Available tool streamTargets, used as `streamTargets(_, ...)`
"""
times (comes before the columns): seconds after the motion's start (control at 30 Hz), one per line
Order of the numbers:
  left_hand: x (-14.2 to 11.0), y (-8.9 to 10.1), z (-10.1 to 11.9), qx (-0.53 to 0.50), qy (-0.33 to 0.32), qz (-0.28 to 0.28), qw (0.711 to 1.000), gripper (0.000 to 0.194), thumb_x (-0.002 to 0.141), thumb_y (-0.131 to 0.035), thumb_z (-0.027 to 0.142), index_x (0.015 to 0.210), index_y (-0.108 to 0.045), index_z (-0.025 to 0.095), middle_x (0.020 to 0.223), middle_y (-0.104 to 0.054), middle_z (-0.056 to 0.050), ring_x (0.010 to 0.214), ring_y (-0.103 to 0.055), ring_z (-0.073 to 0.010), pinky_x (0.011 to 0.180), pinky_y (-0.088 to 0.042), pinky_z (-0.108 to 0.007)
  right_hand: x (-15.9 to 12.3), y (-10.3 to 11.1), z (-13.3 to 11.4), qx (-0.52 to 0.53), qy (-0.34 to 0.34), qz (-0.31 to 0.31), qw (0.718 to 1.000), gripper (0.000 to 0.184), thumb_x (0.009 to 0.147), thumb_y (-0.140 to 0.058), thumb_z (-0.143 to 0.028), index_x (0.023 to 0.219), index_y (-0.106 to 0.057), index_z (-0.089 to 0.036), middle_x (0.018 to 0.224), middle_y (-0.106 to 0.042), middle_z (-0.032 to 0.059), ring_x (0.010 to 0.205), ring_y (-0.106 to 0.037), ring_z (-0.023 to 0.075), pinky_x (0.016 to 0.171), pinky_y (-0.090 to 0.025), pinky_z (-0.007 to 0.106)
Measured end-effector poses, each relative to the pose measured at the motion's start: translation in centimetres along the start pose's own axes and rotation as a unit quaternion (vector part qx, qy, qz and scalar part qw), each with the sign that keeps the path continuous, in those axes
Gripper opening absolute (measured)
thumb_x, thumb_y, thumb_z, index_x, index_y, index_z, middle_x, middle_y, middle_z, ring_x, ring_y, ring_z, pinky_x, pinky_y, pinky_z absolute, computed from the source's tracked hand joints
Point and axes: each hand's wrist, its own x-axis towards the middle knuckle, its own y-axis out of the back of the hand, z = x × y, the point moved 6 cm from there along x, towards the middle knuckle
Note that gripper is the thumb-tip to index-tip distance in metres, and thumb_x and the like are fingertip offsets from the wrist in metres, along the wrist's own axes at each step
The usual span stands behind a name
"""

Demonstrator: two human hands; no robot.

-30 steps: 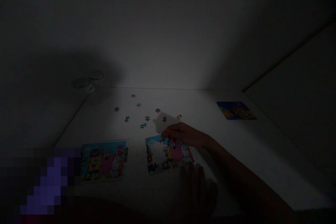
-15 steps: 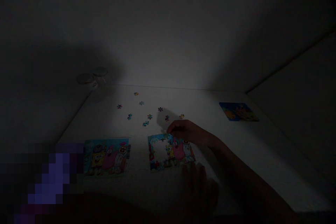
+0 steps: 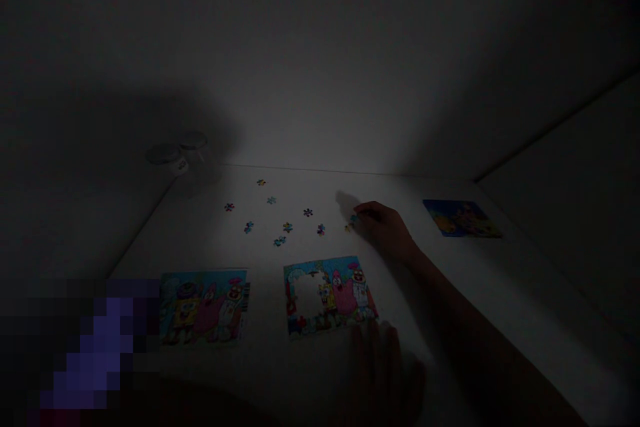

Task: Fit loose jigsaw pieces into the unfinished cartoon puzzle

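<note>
Partly filled puzzle (image 3: 344,293): near middle of table (image 3: 267,287), white gap in left half. Right hand (image 3: 377,223): far side of puzzle, fingers drawn together at blue piece (image 3: 353,219); firm hold cannot be told. Yellow piece (image 3: 347,228): just beside blue piece. Left hand (image 3: 377,357): laid out, fingers slightly spread, tips by puzzle's near right edge, nothing visibly grasped. Loose pieces (image 3: 321,229), eight: left of right hand. Step, as judged: sorting single pieces; next move calls for precise fingertip pinch.

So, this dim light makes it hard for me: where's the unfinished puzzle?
In the head view, the unfinished puzzle lies below centre, right of the barcoded picture card, the left hand beside its near edge.
</note>
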Motion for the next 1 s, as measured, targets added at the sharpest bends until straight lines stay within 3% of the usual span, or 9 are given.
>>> streamTargets(0.07, 0.1, -0.4, 0.4, -0.002, 0.045, 0.04, 0.998, 0.044, 0.089, -0.055, 0.04, 0.129, -0.05, 0.023, 0.129, -0.061, -0.015, 0.114, -0.059, -0.0384, 0.089, -0.045, -0.064, 0.2, 0.3, 0.4, -0.039, 0.001, 0.04, 0.998, 0.027, 0.08, -0.054, -0.037, 0.093, -0.065, -0.016, 0.081, -0.066, 0.0055, 0.072, -0.058, 0.0187, 0.066, -0.046, 0.032)
streamTargets(0.17, 0.2, -1.3, 1.1, -0.001, 0.103, 0.056, 0.993, 0.041, 0.086, -0.06, 0.042, 0.123, -0.053, 0.025, 0.124, -0.064, -0.013, 0.111, -0.061, -0.0367, 0.088, -0.047, -0.061, 0.4, 0.0, 0.4, -0.107, 0.019, 0.057, 0.992, 0.023, 0.079, -0.054, -0.034, 0.091, -0.065, -0.017, 0.088, -0.065, 0.0065, 0.077, -0.059, 0.0198, 0.073, -0.046, 0.034)
streamTargets(0.3, -0.5, -1.9, 1.8, 0.003, 0.114, 0.068, 0.991, 0.044, 0.084, -0.061, 0.045, 0.121, -0.057, 0.022, 0.12, -0.066, -0.013, 0.11, -0.062, -0.0376, 0.09, -0.045, -0.062, 0.3, -0.7, -0.7, -0.168, 0.066, 0.052, 0.982, 0.022, 0.083, -0.052, -0.031, 0.091, -0.067, -0.017, 0.092, -0.063, 0.0092, 0.085, -0.059, 0.0227, 0.079, -0.047, 0.037)
streamTargets(0.47, -1.6, -2.8, 1.7, 0.061, 0.135, -0.002, 0.989, 0.051, 0.087, -0.052, 0.054, 0.123, -0.063, 0.019, 0.127, -0.063, -0.013, 0.111, -0.06, -0.035, 0.096, -0.042, -0.056, -1.0, -3.3, -3.5, -0.231, 0.193, 0.006, 0.954, 0.032, 0.09, -0.054, -0.038, 0.114, -0.065, -0.019, 0.107, -0.063, 0.0123, 0.103, -0.055, 0.028, 0.091, -0.043, 0.044)
streamTargets(0.53, -1.6, -2.6, 1.5, 0.062, 0.135, -0.015, 0.989, 0.051, 0.088, -0.052, 0.053, 0.123, -0.063, 0.019, 0.13, -0.06, -0.012, 0.113, -0.059, -0.0343, 0.095, -0.043, -0.054, -1.6, -5.0, -4.0, -0.264, 0.208, -0.023, 0.942, 0.037, 0.089, -0.058, -0.043, 0.117, -0.065, -0.019, 0.107, -0.063, 0.0127, 0.101, -0.056, 0.0288, 0.089, -0.043, 0.045)
streamTargets(0.67, -0.9, -1.2, 0.9, 0.051, 0.053, -0.046, 0.996, 0.051, 0.088, -0.054, 0.048, 0.133, -0.054, 0.024, 0.134, -0.058, -0.012, 0.116, -0.058, -0.0353, 0.092, -0.044, -0.054, -1.8, -6.9, -4.5, -0.282, 0.201, -0.051, 0.937, 0.027, 0.087, -0.063, -0.04, 0.106, -0.069, -0.022, 0.104, -0.064, 0.0109, 0.098, -0.057, 0.0269, 0.088, -0.043, 0.043)
streamTargets(0.73, -0.6, -0.1, 0.4, 0.032, 0.02, -0.031, 0.999, 0.051, 0.09, -0.053, 0.045, 0.138, -0.047, 0.028, 0.134, -0.057, -0.012, 0.116, -0.058, -0.0355, 0.09, -0.044, -0.055, -1.6, -7.2, -4.5, -0.261, 0.19, -0.071, 0.944, 0.018, 0.085, -0.065, -0.033, 0.097, -0.069, -0.021, 0.1, -0.064, 0.0092, 0.097, -0.058, 0.025, 0.088, -0.043, 0.04)
streamTargets(0.87, 0.2, 1.4, -1.0, 0.013, 0.005, 0.001, 1.0, 0.046, 0.092, -0.05, 0.043, 0.135, -0.049, 0.025, 0.129, -0.06, -0.014, 0.114, -0.059, -0.0345, 0.089, -0.043, -0.056, -1.0, -6.8, -3.8, -0.206, 0.137, -0.098, 0.964, 0.016, 0.075, -0.072, -0.026, 0.087, -0.065, -0.019, 0.097, -0.063, 0.0072, 0.096, -0.058, 0.0233, 0.085, -0.043, 0.036)
streamTargets(1.0, 0.7, 1.9, -1.3, 0.008, -0.006, 0.013, 1.0, 0.039, 0.093, -0.049, 0.041, 0.127, -0.054, 0.025, 0.125, -0.063, -0.013, 0.109, -0.062, -0.0325, 0.089, -0.042, -0.055, -1.2, -6.2, -3.6, -0.118, 0.072, -0.137, 0.981, 0.012, 0.073, -0.069, -0.023, 0.079, -0.06, -0.018, 0.081, -0.062, 0.0022, 0.075, -0.058, 0.0172, 0.07, -0.043, 0.029)
